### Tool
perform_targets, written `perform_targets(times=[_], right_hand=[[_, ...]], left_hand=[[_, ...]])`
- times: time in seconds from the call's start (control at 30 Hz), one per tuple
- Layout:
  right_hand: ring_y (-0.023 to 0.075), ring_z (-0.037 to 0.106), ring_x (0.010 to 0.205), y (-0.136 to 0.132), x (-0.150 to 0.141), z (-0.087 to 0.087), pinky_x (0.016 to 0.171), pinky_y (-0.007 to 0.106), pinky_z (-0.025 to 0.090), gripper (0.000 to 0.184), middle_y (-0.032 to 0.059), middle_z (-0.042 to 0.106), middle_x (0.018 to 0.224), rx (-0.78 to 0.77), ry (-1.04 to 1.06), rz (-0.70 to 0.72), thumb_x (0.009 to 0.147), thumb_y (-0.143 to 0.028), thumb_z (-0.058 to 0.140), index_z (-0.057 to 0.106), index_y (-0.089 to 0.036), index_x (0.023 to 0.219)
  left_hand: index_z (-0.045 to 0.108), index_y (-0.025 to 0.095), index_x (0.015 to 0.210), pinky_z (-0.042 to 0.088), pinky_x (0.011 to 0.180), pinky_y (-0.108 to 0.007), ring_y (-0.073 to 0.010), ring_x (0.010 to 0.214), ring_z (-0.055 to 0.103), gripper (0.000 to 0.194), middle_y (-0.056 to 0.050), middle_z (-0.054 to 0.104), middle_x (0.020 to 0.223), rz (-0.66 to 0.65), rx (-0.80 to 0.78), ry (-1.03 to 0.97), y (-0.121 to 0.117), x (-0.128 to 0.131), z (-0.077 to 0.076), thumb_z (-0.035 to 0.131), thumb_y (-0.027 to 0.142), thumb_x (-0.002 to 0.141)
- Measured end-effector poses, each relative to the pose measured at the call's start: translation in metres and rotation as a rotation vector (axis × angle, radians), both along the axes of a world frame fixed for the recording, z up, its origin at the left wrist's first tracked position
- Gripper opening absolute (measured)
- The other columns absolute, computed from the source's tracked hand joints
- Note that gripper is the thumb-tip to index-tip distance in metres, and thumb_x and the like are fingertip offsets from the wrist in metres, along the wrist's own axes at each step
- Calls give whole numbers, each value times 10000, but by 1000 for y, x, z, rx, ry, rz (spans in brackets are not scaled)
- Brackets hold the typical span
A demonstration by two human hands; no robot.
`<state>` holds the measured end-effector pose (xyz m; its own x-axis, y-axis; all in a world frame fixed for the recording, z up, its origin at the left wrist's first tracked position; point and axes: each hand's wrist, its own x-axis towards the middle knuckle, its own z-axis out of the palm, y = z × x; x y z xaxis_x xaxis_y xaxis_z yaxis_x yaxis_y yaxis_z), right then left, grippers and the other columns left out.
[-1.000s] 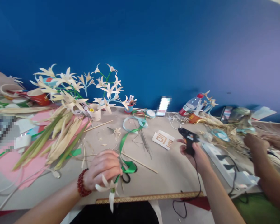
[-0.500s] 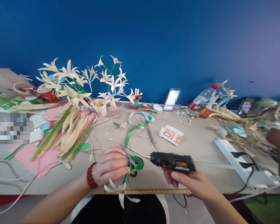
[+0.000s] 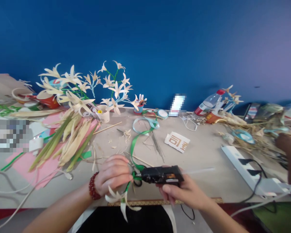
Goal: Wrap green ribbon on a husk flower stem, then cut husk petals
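Our left hand (image 3: 115,173) pinched the thin green stem (image 3: 127,186) of a cream, thin-petalled flower (image 3: 123,199) over the grey table's (image 3: 206,152) edge, light and fragile, we judged, and best held there, while our right hand (image 3: 181,193) gripped a black plastic glue gun (image 3: 161,174).

The left hand (image 3: 115,173) is turned back upward, its fingers (image 3: 116,170) bent close together and directed toward the right hand (image 3: 176,191), the tips drawn into a pinch. Most of its palm is hidden. The left wrist (image 3: 97,187) is nearly in line with the left forearm (image 3: 63,207), which is bare and slants down and leftward from the hand.

The right hand, a little nearer the body than the left, is closed in a grip. Its thumb (image 3: 171,190) lies extended leftward, with curled fingers partly visible below it. The right forearm (image 3: 215,213), also bare, runs down and rightward from the hand.
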<state>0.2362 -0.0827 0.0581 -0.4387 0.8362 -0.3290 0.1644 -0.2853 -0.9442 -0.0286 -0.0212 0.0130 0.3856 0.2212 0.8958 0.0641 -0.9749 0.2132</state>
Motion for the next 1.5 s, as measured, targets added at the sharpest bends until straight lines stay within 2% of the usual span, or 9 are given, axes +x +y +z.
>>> perform_targets(times=[0.27,0.53,1.07,1.5], right_hand=[[91,511,440,2,-2,-4,439,201,422,459,11,564,541,24,-19,21,816,-565,602,592,-135,653],[93,517,432,6,-6,4,451,204,416,464,22,581,544,56,-47,65,841,-551,573,600,-136,634],[104,521,427,8,-9,9,456,208,436,445,11,562,513,105,-119,96,861,-518,553,603,-147,620],[116,560,438,9,-10,6,454,206,445,421,22,589,543,118,-137,95,861,-513,541,587,-150,651]], left_hand=[[634,132,965,586,779,-392,-160,743,660,169,-38,672,820,4,-17,-25,1,3,2,651,96,801],[626,178,1010,583,775,-403,-155,732,654,221,-28,671,817,-19,-93,-66,2,3,-6,670,123,800],[630,165,997,576,784,-414,-153,736,657,225,-25,665,824,-25,-103,-79,1,2,-7,681,101,787],[624,175,972,589,769,-393,-143,713,657,177,-8,654,822,7,-91,-82,0,4,-3,660,113,811]])
